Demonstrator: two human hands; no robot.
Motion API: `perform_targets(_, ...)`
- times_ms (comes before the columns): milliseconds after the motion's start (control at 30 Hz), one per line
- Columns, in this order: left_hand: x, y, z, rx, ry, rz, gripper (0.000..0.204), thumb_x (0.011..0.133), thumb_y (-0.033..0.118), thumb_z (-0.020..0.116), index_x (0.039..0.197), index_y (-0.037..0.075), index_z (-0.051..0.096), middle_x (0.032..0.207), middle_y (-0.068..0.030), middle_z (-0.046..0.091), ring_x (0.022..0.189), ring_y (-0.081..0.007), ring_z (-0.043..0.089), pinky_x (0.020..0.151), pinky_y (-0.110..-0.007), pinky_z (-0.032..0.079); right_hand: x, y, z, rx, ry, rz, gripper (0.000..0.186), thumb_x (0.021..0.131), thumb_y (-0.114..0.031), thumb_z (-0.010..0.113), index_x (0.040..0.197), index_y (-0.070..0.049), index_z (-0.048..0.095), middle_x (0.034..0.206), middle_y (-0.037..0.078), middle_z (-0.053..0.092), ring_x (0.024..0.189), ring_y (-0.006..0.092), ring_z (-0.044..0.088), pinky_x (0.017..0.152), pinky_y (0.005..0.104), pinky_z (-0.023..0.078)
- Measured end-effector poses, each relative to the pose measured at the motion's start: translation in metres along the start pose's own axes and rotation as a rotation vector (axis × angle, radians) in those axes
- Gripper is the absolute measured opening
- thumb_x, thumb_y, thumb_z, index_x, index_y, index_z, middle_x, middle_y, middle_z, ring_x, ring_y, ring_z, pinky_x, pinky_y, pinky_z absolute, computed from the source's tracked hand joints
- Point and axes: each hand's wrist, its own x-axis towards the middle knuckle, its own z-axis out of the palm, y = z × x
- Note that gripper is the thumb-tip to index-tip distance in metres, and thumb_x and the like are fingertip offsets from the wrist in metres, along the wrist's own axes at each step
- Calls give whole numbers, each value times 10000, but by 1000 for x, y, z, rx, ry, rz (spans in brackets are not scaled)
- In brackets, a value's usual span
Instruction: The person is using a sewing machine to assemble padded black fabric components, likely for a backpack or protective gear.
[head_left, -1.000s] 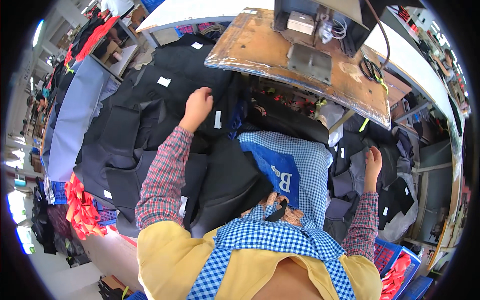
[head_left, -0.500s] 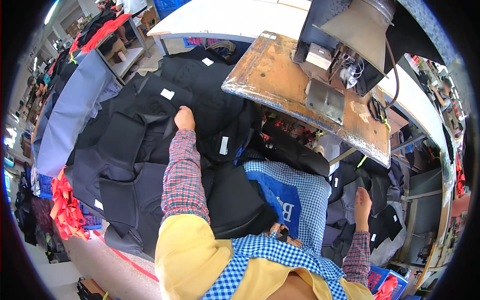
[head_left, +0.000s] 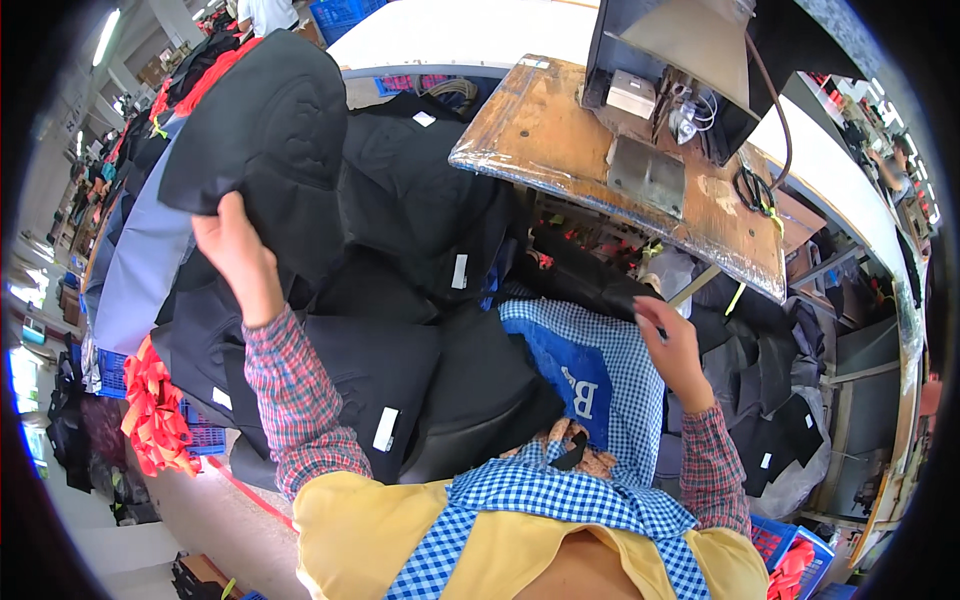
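Observation:
My left hand (head_left: 235, 245) grips the edge of a black molded fabric panel (head_left: 265, 150) and holds it up at the left; its face carries an embossed curved pattern. Below and behind it spreads a pile of black padded pieces (head_left: 390, 215), some with white labels (head_left: 386, 428). My right hand (head_left: 675, 350) is empty, its fingers loosely apart, in the air beside the blue checked apron (head_left: 635, 400) over my lap. A black piece (head_left: 480, 385) lies against my lap, partly over the apron.
A worn wooden machine table (head_left: 550, 120) with a sewing machine (head_left: 690, 80) stands at the front right. Red strips (head_left: 155, 410) hang by blue crates (head_left: 205, 435) at the left. More dark pieces (head_left: 760, 390) lie at the right. A white table (head_left: 450, 40) stretches behind.
My left hand has lifted the black panel off the pile and moved left with it. My right hand has come up and inward from the right side toward my lap.

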Motion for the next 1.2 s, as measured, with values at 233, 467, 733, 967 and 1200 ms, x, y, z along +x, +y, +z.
perform_targets(233, 1, 76, -53, 193, 64, -179, 135, 864, 47, 470, 770, 54, 568, 800, -10, 586, 721, -99, 551, 650, -225, 456, 25, -74, 57, 269, -250, -242, 452, 879, -189, 665, 1270, -13, 520, 1201, 159, 599, 1121, 253, 587, 947, 339, 458)
perform_targets(467, -6, 91, -34, -193, 166, -300, 126, 810, 20, 475, 724, 51, 563, 799, -35, 599, 737, -133, 563, 696, -261, 467, 3, -94, 129, 701, -701, 8, 771, 858, -360, 698, 1433, -23, 309, 1442, 188, 380, 1343, 313, 380, 1081, 401, 347)
perform_targets(733, 1, 85, -12, -372, 127, -356, 135, 788, 92, 485, 752, 27, 598, 845, -95, 634, 783, -204, 614, 736, -317, 497, -24, -127, 119, 446, -541, -501, 941, 751, -355, 782, 1434, 24, 257, 1440, 289, 334, 1346, 401, 351, 1106, 409, 310)
perform_targets(967, 8, 96, -18, -544, 1, -429, 329, 777, 138, 489, 981, -68, 643, 1034, -178, 656, 973, -281, 629, 878, -383, 480, -17, -93, 141, 536, -397, -172, 392, 897, -41, 573, 1283, -28, 500, 1146, 188, 619, 1054, 307, 624, 892, 328, 493)
perform_targets(1200, 23, 90, -52, -673, -119, -449, 440, 829, 200, 428, 1138, -54, 610, 1207, -214, 593, 1138, -329, 564, 989, -438, 417, -1, -97, 131, 894, -175, 5, 383, 906, -43, 615, 1265, -10, 487, 1097, 72, 613, 1015, 118, 579, 877, 249, 468)
